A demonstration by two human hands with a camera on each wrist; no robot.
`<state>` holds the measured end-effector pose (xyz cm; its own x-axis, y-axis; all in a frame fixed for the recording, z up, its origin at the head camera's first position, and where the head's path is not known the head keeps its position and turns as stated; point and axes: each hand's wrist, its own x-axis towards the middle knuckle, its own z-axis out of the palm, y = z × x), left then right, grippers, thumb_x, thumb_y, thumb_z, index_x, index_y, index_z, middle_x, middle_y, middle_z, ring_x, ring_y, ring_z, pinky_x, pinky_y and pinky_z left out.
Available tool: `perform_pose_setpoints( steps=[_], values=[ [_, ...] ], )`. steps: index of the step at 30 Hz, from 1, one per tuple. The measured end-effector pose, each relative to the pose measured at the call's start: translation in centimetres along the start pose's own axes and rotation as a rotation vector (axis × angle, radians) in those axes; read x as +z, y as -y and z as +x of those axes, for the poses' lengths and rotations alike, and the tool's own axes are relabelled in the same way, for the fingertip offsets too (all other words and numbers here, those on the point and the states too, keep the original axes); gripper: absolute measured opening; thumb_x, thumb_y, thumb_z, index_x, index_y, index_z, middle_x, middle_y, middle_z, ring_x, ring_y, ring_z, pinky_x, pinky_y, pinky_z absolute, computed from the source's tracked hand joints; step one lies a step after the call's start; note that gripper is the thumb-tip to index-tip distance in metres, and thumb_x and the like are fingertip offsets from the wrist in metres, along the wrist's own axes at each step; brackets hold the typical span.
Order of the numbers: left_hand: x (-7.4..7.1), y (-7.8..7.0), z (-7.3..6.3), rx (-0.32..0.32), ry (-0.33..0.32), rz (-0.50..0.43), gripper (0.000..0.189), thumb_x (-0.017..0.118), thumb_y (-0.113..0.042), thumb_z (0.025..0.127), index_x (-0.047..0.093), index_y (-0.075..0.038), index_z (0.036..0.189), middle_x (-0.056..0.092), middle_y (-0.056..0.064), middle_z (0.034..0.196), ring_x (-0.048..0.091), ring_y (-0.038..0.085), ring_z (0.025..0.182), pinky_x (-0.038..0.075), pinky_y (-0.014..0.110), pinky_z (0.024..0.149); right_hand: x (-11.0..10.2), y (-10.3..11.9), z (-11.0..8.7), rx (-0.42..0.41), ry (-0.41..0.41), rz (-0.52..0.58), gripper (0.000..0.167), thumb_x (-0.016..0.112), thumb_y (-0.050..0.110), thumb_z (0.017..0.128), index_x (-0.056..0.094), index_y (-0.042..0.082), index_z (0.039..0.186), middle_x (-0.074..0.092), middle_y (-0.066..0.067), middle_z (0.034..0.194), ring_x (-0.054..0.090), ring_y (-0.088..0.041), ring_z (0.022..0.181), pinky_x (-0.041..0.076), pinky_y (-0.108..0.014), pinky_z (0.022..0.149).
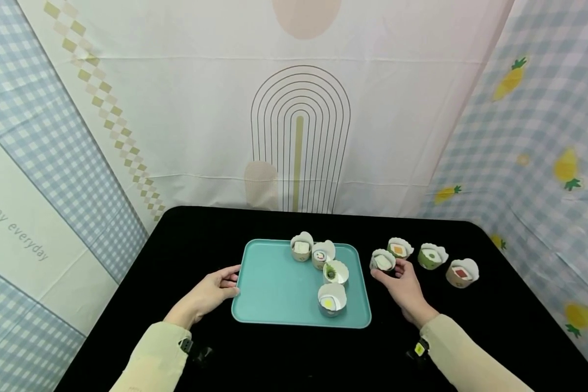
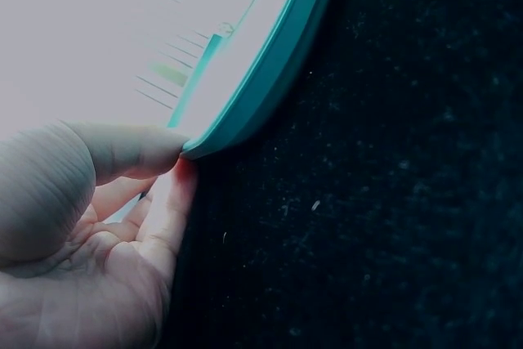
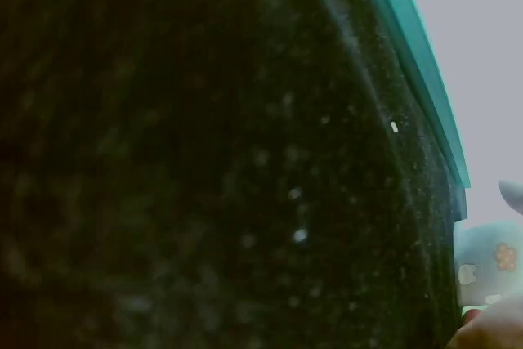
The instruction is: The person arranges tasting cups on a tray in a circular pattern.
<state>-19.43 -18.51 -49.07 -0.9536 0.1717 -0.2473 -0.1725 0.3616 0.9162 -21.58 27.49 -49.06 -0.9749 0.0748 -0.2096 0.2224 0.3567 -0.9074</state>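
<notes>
My left hand [image 1: 208,294] pinches the left rim of a teal rectangular tray [image 1: 274,288]. In the left wrist view the thumb [image 2: 143,151] lies on top of the tray's rim [image 2: 253,100] with fingers below. My right hand [image 1: 404,288] grips a paper baking cup [image 1: 383,263] with a pale filling, just right of the tray. The right wrist view catches only the side of that cup [image 3: 489,255], which bears a flower print. Several similar cups stand along the tray's right part, among them one with a yellow mark [image 1: 328,305] and one with green filling [image 1: 330,272].
Close behind the held cup stands a cup with an orange square [image 1: 398,250]. Farther right are a green cup [image 1: 431,257] and a cup with a red-brown square [image 1: 461,274]. The black table [image 1: 274,354] meets hanging patterned cloths [image 1: 196,130] at the back and sides.
</notes>
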Motion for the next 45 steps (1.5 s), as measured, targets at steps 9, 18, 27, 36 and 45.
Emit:
perform_pose_setpoints(
  steps=[9, 18, 27, 36, 45],
  values=[
    [-0.1, 0.0, -0.2, -0.005, 0.009, 0.0, 0.058, 0.064, -0.006, 0.092, 0.045, -0.015, 0.146, 0.052, 0.007, 0.121, 0.053, 0.02, 0.104, 0.047, 0.041, 0.089, 0.3, -0.5, 0.3, -0.022, 0.004, -0.039, 0.095, 0.069, 0.046, 0.087, 0.013, 0.006, 0.152, 0.019, -0.023, 0.15, 0.021, -0.039, 0.137, 0.032, -0.054, 0.105],
    [0.0, -0.1, -0.2, -0.006, 0.009, -0.001, 0.058, 0.064, -0.006, 0.092, 0.044, -0.016, 0.146, 0.052, 0.008, 0.121, 0.053, 0.021, 0.103, 0.046, 0.041, 0.088, 0.4, -0.5, 0.2, -0.041, -0.013, -0.078, 0.09, 0.07, 0.047, 0.087, 0.021, 0.007, 0.15, 0.028, -0.021, 0.144, 0.034, -0.036, 0.129, 0.039, -0.051, 0.098],
    [0.0, -0.2, -0.1, 0.003, 0.005, 0.015, 0.058, 0.064, -0.006, 0.092, 0.045, -0.015, 0.146, 0.054, 0.007, 0.119, 0.054, 0.02, 0.102, 0.047, 0.042, 0.088, 0.5, 0.1, 0.0, 0.013, 0.0, -0.166, 0.092, 0.07, 0.054, 0.084, 0.025, 0.011, 0.151, 0.025, -0.022, 0.143, 0.03, -0.042, 0.126, 0.037, -0.056, 0.095],
    [0.0, -0.2, -0.2, 0.003, 0.002, 0.024, 0.058, 0.064, -0.006, 0.092, 0.044, -0.015, 0.146, 0.053, 0.007, 0.12, 0.054, 0.02, 0.103, 0.048, 0.042, 0.087, 1.0, 0.0, 0.3, 0.006, -0.074, -0.238, 0.087, 0.07, 0.055, 0.083, 0.032, 0.008, 0.145, 0.037, -0.02, 0.135, 0.031, -0.043, 0.121, 0.027, -0.06, 0.095],
    [0.1, -0.1, -0.1, 0.008, 0.001, 0.019, 0.058, 0.064, -0.006, 0.092, 0.044, -0.015, 0.146, 0.054, 0.007, 0.119, 0.054, 0.02, 0.102, 0.047, 0.042, 0.088, 1.3, -0.3, 0.1, 0.0, -0.123, -0.229, 0.08, 0.07, 0.053, 0.083, 0.037, 0.005, 0.139, 0.037, -0.021, 0.133, 0.033, -0.041, 0.12, 0.028, -0.059, 0.096]
  ],
)
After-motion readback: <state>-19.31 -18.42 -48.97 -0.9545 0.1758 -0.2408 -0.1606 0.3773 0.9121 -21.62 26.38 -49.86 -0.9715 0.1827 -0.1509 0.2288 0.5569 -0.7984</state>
